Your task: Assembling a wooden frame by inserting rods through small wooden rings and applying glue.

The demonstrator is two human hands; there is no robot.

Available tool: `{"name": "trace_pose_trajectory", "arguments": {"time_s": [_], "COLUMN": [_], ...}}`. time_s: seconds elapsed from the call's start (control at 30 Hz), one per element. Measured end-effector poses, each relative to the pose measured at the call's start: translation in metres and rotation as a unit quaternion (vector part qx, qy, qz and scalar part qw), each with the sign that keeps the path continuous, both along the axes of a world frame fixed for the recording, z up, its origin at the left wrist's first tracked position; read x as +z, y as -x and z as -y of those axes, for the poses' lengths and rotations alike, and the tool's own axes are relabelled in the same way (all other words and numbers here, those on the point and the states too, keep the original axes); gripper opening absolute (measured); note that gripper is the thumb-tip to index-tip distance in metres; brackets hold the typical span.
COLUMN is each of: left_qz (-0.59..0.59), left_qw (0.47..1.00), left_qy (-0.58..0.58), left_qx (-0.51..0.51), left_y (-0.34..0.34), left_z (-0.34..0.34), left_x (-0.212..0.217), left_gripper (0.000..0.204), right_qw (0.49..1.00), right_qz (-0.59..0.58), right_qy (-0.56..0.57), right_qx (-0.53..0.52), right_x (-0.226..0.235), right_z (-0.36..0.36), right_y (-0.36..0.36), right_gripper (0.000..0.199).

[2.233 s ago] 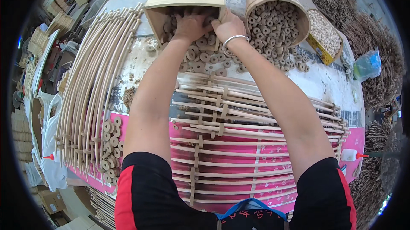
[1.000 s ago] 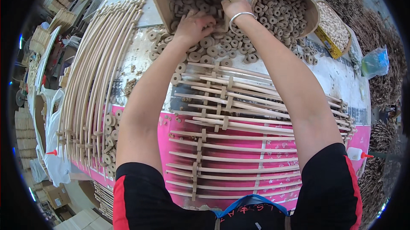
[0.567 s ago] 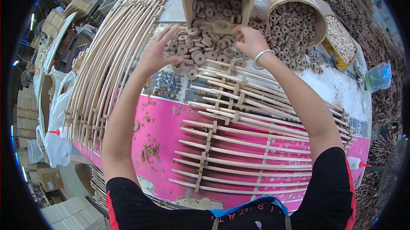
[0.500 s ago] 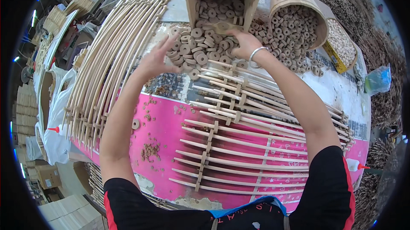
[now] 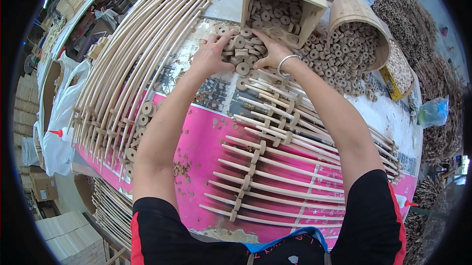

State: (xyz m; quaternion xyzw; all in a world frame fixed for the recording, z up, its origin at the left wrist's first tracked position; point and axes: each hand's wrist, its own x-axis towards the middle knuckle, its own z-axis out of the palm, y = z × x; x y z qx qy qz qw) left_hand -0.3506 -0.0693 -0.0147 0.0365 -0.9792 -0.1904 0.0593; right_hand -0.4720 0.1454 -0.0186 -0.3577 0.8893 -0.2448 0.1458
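My left hand (image 5: 210, 57) and my right hand (image 5: 276, 54) curve around a heap of flat wooden rings (image 5: 242, 54) on the table. The rings are squeezed between the two hands, fingers at the far side and thumbs at the near side. A bracelet circles my right wrist. Just behind the heap, a wooden box (image 5: 309, 16) lies on its side with more rings inside. Below my right forearm, long pale wooden rods (image 5: 275, 166) lie in rows, joined by ring-like pieces. Fingertips are partly hidden among the rings.
A tipped wooden barrel (image 5: 351, 6) spills rings at the right, beside a yellow-sided box of pale beads (image 5: 399, 70). Bundled curved rods (image 5: 142, 43) cover the left side. More rings (image 5: 145, 110) lie by my left forearm. Glue bottles (image 5: 68, 133) stand near both table edges.
My hands have drawn closer together around the heap, the left one moving right and onto the rings. The view has shifted, and rings beside my left forearm now show.
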Motion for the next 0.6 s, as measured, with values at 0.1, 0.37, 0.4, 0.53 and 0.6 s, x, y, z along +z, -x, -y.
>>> {"name": "trace_pose_trajectory", "arguments": {"time_s": [0.1,0.37,0.4,0.53,0.6], "left_qz": [-0.030,-0.052,-0.072,-0.029,0.001], "left_qw": [0.999,0.978,0.962,0.912,0.875], "left_qy": [-0.031,-0.200,-0.260,-0.407,-0.484], "left_qx": [0.016,-0.016,-0.046,-0.030,-0.006], "left_y": [0.001,0.013,0.013,0.001,-0.011], "left_z": [0.007,0.025,0.035,0.025,0.028], "left_x": [-0.011,-0.019,-0.025,-0.008,-0.002], "left_gripper": [0.112,0.117,0.119,0.100,0.098], "right_qw": [0.998,0.973,0.965,0.929,0.915], "right_qz": [0.019,0.151,0.192,0.335,0.341], "right_qy": [0.056,0.174,0.179,0.151,0.215], "right_qx": [0.010,0.006,0.005,-0.050,-0.032], "right_x": [-0.003,-0.001,0.003,0.029,0.021], "right_z": [0.013,0.038,0.043,0.050,0.056], "right_y": [-0.003,-0.014,-0.017,-0.039,-0.044], "right_gripper": [0.121,0.120,0.118,0.114,0.114]}}
